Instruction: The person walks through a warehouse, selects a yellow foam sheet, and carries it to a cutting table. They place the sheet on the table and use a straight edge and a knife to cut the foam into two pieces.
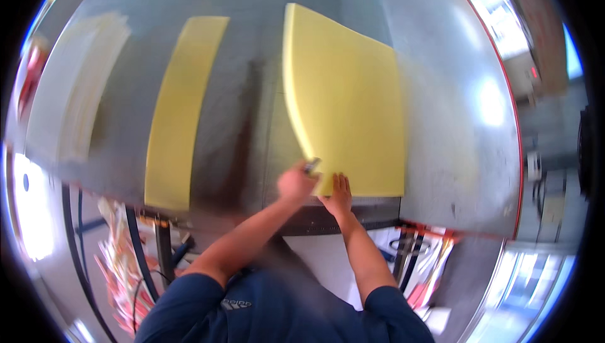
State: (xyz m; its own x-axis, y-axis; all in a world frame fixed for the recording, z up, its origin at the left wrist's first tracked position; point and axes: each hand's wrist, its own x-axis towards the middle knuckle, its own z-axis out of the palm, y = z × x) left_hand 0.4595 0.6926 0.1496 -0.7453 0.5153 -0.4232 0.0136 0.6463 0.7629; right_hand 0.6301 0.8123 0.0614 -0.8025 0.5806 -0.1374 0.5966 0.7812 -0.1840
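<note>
A large yellow sheet lies on the grey metal table. Its left side shows a pale, curved edge that looks slightly raised. My left hand, a little blurred, is closed around a small dark tool at the sheet's near left corner. The tool's kind is not clear, as my fist covers most of it. Beside it, my right hand rests on the sheet's near edge, fingers stretched out flat on top. Off to the left lies a long, narrow yellow strip, apart from both hands.
A stack of pale, translucent sheets sits on the far left of the table. The table's right side ends in a red edge. Below the near edge, pinkish scraps hang or lie among dark metal legs.
</note>
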